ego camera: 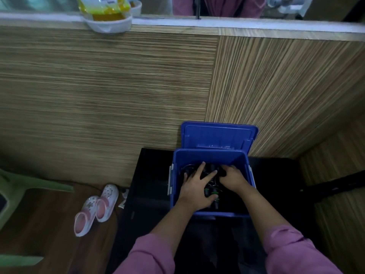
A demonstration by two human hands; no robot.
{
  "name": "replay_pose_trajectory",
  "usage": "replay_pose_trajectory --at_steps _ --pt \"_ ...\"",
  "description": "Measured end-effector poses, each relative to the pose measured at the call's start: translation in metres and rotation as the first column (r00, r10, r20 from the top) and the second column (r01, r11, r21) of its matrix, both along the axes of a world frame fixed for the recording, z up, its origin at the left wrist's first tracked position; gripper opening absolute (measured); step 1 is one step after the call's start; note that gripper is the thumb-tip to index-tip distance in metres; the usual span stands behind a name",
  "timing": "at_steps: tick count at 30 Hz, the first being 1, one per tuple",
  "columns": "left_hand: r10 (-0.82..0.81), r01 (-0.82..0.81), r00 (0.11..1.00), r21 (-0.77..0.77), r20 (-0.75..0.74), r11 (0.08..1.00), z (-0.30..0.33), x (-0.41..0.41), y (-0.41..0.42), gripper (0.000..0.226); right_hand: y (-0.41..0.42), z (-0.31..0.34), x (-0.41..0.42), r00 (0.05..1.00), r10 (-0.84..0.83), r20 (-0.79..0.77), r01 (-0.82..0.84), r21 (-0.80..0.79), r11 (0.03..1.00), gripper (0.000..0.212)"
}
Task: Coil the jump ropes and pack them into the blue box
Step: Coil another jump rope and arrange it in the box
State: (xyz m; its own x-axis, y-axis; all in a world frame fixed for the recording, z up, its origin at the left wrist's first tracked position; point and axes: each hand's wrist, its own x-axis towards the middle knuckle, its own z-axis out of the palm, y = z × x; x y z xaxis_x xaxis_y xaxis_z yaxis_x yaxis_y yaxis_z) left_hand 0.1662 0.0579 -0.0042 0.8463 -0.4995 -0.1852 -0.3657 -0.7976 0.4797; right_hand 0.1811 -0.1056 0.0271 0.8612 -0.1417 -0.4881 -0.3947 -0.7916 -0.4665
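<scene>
The blue box [209,156] stands on a black surface, its lid [217,135] tipped up against the wooden wall behind it. Inside lie dark coiled jump ropes [214,191] with black handles and green rings. Both hands are down in the box. My left hand [197,186] lies flat on the ropes with its fingers spread. My right hand [233,177] is curled over the ropes at the back right, and its fingertips are hidden among the handles.
A black table [150,175] carries the box, tight against the striped wooden wall [110,89]. On the brown floor to the left stand a pair of pink and white clogs [96,208] and a green plastic chair [11,190]. A ledge above holds a white bowl [108,24].
</scene>
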Motion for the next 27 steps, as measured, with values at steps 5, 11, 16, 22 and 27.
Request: replay_pose_trajectory --at_steps 5,11,16,22,27 --pt "0.001 -0.001 1.000 0.014 0.008 1.000 0.000 -0.001 -0.001 0.078 -0.002 -0.004 -0.003 0.999 -0.019 0.034 0.020 -0.030 0.999 0.042" --pt "-0.026 0.026 1.000 0.068 -0.002 0.997 0.000 -0.002 0.001 0.081 0.003 -0.005 0.003 0.997 0.077 -0.014 -0.078 -0.199 0.977 0.045" --pt "-0.060 0.061 0.998 0.229 -0.010 0.972 0.000 -0.002 -0.012 0.083 0.010 -0.008 0.007 0.993 0.114 -0.007 -0.108 -0.367 0.924 0.021" --pt "-0.050 0.049 0.999 0.325 -0.005 0.944 -0.009 0.000 -0.023 0.085 -0.008 -0.017 0.000 0.985 0.133 0.113 -0.099 -0.267 0.959 0.021" --pt "-0.098 0.104 0.995 0.427 -0.036 0.898 -0.011 0.008 -0.023 0.083 -0.002 -0.016 -0.011 0.977 0.152 0.146 -0.110 -0.260 0.959 0.026"
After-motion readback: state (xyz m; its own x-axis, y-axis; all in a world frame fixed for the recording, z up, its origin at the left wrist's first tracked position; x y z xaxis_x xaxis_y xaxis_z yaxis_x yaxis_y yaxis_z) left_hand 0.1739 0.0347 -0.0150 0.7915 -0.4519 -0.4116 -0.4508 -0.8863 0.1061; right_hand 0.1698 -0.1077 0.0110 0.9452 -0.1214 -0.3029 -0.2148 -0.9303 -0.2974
